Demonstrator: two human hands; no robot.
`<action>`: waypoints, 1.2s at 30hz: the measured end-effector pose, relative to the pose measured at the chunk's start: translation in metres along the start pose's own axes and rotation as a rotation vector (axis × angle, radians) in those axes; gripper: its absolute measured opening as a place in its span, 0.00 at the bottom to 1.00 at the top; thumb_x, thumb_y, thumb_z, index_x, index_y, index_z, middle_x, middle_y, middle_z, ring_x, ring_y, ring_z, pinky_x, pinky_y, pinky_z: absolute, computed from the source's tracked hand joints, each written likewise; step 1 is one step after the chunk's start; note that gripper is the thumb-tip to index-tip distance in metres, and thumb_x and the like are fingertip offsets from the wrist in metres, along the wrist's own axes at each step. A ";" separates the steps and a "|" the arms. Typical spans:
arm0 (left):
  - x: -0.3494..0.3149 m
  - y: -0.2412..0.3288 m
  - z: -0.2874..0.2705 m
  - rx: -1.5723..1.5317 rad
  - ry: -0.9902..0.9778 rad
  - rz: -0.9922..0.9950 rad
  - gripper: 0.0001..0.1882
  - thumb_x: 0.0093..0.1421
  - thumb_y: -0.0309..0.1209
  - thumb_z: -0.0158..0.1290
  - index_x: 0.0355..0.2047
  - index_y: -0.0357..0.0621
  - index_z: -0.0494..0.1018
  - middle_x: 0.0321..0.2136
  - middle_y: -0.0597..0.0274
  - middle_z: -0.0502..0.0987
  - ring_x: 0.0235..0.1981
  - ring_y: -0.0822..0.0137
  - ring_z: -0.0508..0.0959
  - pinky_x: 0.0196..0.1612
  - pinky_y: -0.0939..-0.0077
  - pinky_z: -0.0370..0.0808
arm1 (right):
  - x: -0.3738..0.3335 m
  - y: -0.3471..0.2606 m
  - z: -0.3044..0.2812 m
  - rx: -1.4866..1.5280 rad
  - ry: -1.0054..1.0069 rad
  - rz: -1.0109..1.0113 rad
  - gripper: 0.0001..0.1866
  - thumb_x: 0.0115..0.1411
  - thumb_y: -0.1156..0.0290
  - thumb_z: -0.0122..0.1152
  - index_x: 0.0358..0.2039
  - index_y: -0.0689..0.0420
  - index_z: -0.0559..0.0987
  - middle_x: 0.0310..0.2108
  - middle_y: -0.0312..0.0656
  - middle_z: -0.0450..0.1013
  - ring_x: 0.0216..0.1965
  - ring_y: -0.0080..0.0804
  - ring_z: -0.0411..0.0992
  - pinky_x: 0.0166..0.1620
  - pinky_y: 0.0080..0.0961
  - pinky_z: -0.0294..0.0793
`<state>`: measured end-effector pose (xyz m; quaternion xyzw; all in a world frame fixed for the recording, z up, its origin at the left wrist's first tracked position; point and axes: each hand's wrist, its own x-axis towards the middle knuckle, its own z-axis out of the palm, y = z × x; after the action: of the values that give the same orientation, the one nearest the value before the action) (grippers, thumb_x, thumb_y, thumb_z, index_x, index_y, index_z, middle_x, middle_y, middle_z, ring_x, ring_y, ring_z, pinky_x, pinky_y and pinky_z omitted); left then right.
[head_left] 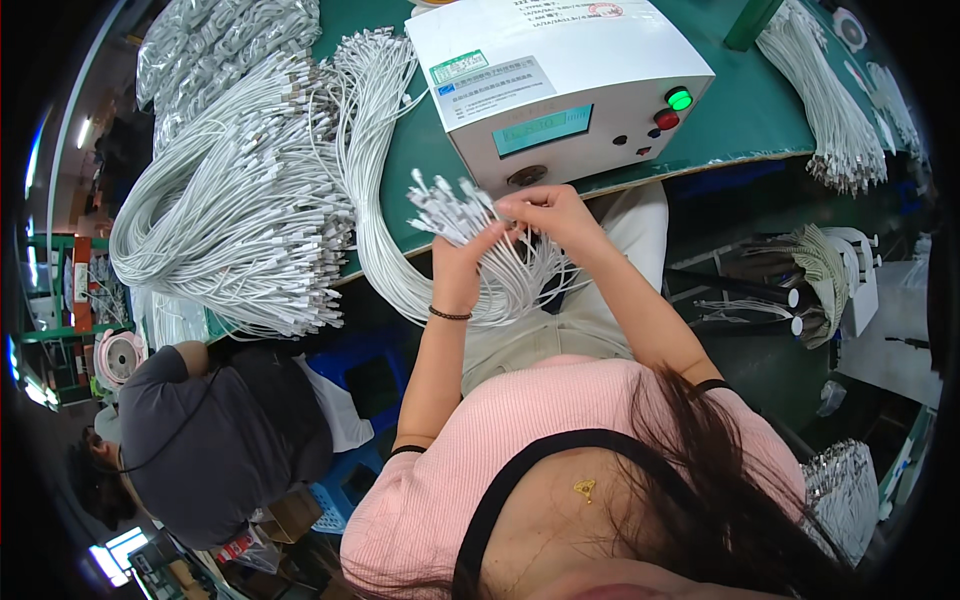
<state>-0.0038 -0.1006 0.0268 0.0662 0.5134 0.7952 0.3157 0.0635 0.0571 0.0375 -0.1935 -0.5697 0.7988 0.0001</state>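
Note:
My left hand (pixel 460 268) is closed around a bundle of white cables (pixel 512 285) just in front of the green table's edge. Their white connector ends (pixel 445 208) fan out above my thumb, and the cable lengths loop down over my lap. At the right side of this fan, my right hand (pixel 563 220) pinches a cable near its connector; the fingertips partly cover it. Right behind both hands stands a white tester box (pixel 560 80) with a lit screen (pixel 542 131), a green lit button (pixel 679 98), a red button (pixel 667 119) and a round socket (pixel 527 176).
A large heap of white cables (pixel 230 200) covers the table's left side, with bagged cables (pixel 225 45) behind it. More cables (pixel 825 110) hang over the edge at the right. A co-worker (pixel 225 440) sits at the left beside a blue stool (pixel 365 365).

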 end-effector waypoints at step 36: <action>-0.004 -0.015 -0.001 0.059 -0.070 -0.082 0.12 0.55 0.21 0.57 0.39 0.31 0.72 0.32 0.56 0.78 0.32 0.64 0.80 0.36 0.73 0.78 | 0.000 0.023 0.000 0.060 0.180 -0.179 0.11 0.57 0.67 0.62 0.32 0.63 0.81 0.25 0.35 0.75 0.24 0.14 0.64 0.30 0.14 0.62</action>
<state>0.0056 -0.0997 0.0145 0.0821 0.5277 0.7631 0.3639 0.0681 0.0496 0.0167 -0.2126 -0.5583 0.7917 0.1280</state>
